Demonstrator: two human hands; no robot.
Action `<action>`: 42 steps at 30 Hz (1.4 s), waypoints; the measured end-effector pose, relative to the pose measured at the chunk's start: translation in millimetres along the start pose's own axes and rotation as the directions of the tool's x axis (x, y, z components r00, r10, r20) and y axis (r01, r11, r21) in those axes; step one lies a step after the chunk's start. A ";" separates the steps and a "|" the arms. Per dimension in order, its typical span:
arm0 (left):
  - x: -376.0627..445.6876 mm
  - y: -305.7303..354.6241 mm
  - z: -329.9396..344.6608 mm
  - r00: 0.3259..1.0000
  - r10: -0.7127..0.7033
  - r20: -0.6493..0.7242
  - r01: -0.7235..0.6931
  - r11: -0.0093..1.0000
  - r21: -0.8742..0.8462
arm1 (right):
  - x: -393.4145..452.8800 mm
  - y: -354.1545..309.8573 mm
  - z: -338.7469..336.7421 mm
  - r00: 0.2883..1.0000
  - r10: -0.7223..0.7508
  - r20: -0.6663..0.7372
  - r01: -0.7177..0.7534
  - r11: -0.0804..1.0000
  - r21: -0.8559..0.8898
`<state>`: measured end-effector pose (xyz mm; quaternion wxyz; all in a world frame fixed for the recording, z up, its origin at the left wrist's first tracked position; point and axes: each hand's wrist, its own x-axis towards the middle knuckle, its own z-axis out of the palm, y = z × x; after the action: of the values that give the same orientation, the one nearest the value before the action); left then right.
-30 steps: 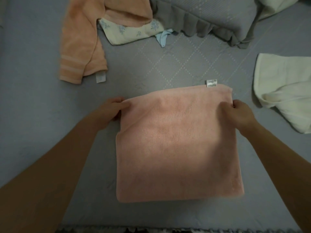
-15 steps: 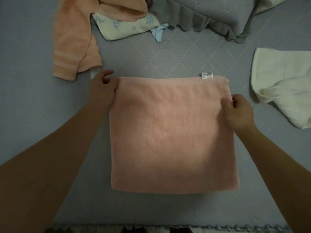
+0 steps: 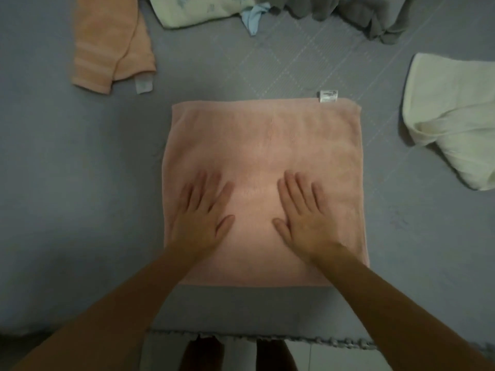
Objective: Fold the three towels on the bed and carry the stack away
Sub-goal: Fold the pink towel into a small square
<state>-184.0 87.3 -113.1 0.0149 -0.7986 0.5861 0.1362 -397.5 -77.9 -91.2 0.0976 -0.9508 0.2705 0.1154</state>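
Note:
A pink towel [image 3: 267, 140] lies folded into a flat square on the grey bed cover [image 3: 67, 196], a white label at its far right corner. My left hand [image 3: 201, 212] and my right hand [image 3: 305, 212] rest palm down on its near half, fingers spread, holding nothing. An orange towel [image 3: 107, 44] with woven stripes lies crumpled at the far left. A cream towel [image 3: 455, 116] lies rumpled at the right edge.
A floral cream cloth [image 3: 198, 9] and a light blue scrap [image 3: 254, 17] lie at the far middle. A grey ruffled pillow [image 3: 375, 17] sits at the far right. The bed's fringed near edge [image 3: 267, 337] runs below my arms, floor beyond it.
Both hands let go of the pink towel's far corners and moved onto its near half, pressing flat. The towel now lies square and smooth.

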 end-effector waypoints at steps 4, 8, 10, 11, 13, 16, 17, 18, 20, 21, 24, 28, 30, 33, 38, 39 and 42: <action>-42.1 -37.5 -1.3 0.992 -0.118 0.049 0.117 0.993 0.018 | -30.4 69.8 2.4 0.982 0.189 0.019 -0.189 0.982 -0.010; -23.0 -9.8 -26.6 0.960 -0.280 0.020 0.280 0.959 -0.050 | -25.8 46.9 -15.1 0.916 0.401 0.003 -0.401 0.914 0.067; 11.1 4.8 -41.3 0.966 -0.249 -0.063 0.246 0.968 -0.058 | -2.9 27.3 -30.8 0.933 0.358 -0.033 -0.352 0.928 0.120; 33.1 10.7 -47.6 0.969 -0.223 -0.108 0.218 0.974 -0.058 | 14.3 16.1 -37.8 0.949 0.307 -0.071 -0.295 0.945 0.141; 80.5 19.9 -56.9 0.974 -0.157 -0.165 0.145 0.986 -0.080 | 54.9 -4.7 -47.0 0.969 0.207 -0.138 -0.182 0.968 0.172; 122.4 4.4 -51.0 0.989 -0.052 -0.140 0.051 0.999 -0.014 | 99.5 0.2 -42.4 0.989 0.090 -0.116 -0.078 0.992 0.101; 125.5 -13.4 -44.5 0.988 -0.088 -0.127 0.087 0.996 -0.018 | 104.9 16.5 -38.0 0.992 0.081 -0.095 -0.075 0.995 0.065; 124.2 -34.0 -38.8 0.979 -0.158 -0.128 0.155 0.987 -0.037 | 106.2 36.7 -33.9 0.993 0.091 -0.081 -0.089 0.996 0.031; 117.1 -68.0 -32.1 0.948 -0.291 -0.132 0.284 0.956 -0.072 | 101.3 74.2 -29.6 0.981 0.158 -0.111 -0.161 0.987 -0.022; 112.6 -77.3 -30.9 0.933 -0.343 -0.112 0.336 0.939 -0.077 | 95.5 87.7 -29.3 0.970 0.210 -0.123 -0.214 0.977 -0.012; 96.5 -76.9 -39.0 0.886 -0.454 -0.094 0.448 0.891 -0.078 | 69.2 98.4 -33.2 0.905 0.414 -0.098 -0.407 0.910 0.082; 62.1 -18.7 -52.2 0.908 -0.379 -0.179 0.354 0.922 -0.154 | 24.7 39.9 -35.2 0.910 0.395 -0.123 -0.376 0.914 0.154; 38.6 30.4 -44.1 0.966 -0.187 -0.176 0.160 0.974 -0.160 | 4.3 -8.8 -24.2 0.967 0.225 -0.118 -0.199 0.960 0.197; -19.4 68.3 -11.2 0.996 0.091 0.024 -0.090 0.994 -0.061 | -43.0 -38.3 9.1 0.999 0.044 0.017 -0.046 0.988 0.145; -103.0 -5.5 24.0 0.995 0.026 0.096 -0.027 1.000 0.010 | -136.2 49.2 29.8 0.866 0.480 0.138 -0.488 0.872 0.030; -111.1 -13.4 22.0 0.991 0.038 0.129 -0.040 0.999 0.007 | -148.8 61.6 25.4 0.825 0.540 0.167 -0.550 0.835 0.016; -116.0 -9.8 6.9 0.985 0.022 0.172 -0.021 1.000 -0.008 | -160.0 65.1 7.9 0.816 0.555 0.163 -0.569 0.821 0.052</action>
<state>-208.3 199.8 -93.8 0.0614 -0.7774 0.5908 0.2068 -566.1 -51.6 -63.1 0.1247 -0.8119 0.5369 0.1924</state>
